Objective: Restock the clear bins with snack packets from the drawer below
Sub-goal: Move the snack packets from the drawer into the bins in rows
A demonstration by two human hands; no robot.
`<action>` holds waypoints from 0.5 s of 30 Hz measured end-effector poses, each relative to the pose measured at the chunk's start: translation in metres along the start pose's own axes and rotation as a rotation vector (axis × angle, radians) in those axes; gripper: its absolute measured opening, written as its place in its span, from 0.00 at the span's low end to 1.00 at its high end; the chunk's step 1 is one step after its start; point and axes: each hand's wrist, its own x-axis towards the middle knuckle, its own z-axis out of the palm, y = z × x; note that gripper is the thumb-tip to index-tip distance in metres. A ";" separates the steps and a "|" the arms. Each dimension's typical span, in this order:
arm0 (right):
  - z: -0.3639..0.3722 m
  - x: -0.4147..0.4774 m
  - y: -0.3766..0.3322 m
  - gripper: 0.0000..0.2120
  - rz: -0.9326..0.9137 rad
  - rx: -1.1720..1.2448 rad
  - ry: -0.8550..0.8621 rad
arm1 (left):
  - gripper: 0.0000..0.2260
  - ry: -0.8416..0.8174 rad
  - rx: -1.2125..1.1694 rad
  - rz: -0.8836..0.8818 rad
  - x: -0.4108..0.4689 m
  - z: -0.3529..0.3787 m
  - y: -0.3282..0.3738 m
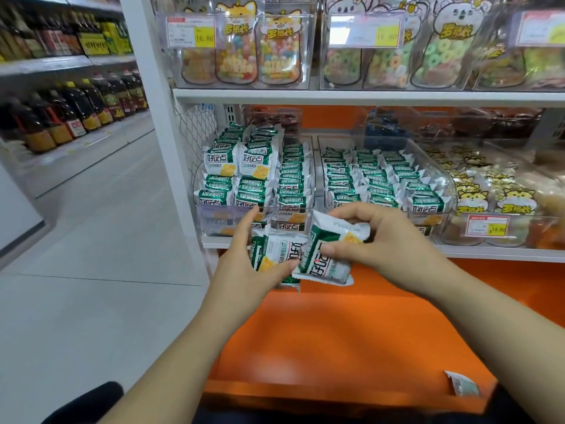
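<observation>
Your left hand [244, 258] grips the left-hand packet [275, 254], thumb along its lower edge and fingers over the top (maybe a second one tucked under it, can't tell). Your right hand [382, 240] pinches the right-hand packet [328, 255], thumb on the printed face, fingers curled over the top edge. The two green-and-white packets overlap and are held in the air just in front of the shelf [489, 254] front edge, above the open orange drawer [336, 338], roughly where the left bin [214, 218] meets the right bin [448, 182]. Neither packet is in a bin yet. On progress, both bins look well stocked: the left bin is piled above its rim toward its back left corner, and the right bin is lined in rows from front wall to back. The only stock you can see in the drawer is one loose packet [463, 388] at its near right corner; your arms hide the drawer's near edge. So it's likely close to done, with these packets to place and the loose one to follow. Gummy pouches [260, 50] sit on the shelf above, and bottles [76, 111] line the aisle far left.
</observation>
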 end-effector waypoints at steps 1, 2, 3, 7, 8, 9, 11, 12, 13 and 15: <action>0.002 0.001 0.002 0.20 0.005 0.000 -0.013 | 0.38 -0.004 -0.016 0.010 0.000 0.000 0.001; 0.001 0.001 0.002 0.19 0.005 0.000 -0.019 | 0.37 -0.010 -0.024 0.011 0.000 0.001 0.001; 0.000 0.001 0.002 0.17 -0.003 0.008 -0.025 | 0.35 -0.017 -0.023 0.016 -0.001 0.001 0.002; -0.007 0.002 0.001 0.11 0.010 0.260 -0.035 | 0.30 -0.062 -0.096 -0.014 0.002 0.002 0.000; -0.005 0.003 0.001 0.09 0.035 0.367 -0.035 | 0.28 -0.063 -0.154 -0.022 0.002 0.003 -0.001; -0.002 0.003 0.002 0.08 0.074 0.446 -0.029 | 0.24 -0.059 -0.189 -0.041 0.001 0.005 -0.001; 0.008 0.004 0.006 0.07 0.182 0.543 0.008 | 0.14 -0.059 -0.243 -0.105 0.002 0.008 -0.002; 0.013 0.004 0.008 0.08 0.231 0.572 0.036 | 0.11 -0.071 -0.284 -0.156 0.001 0.010 -0.004; 0.018 0.005 0.011 0.09 0.260 0.591 0.058 | 0.11 -0.089 -0.331 -0.206 0.005 0.012 -0.002; 0.026 0.006 0.013 0.10 0.278 0.617 0.091 | 0.13 -0.065 -0.423 -0.304 0.010 0.017 0.000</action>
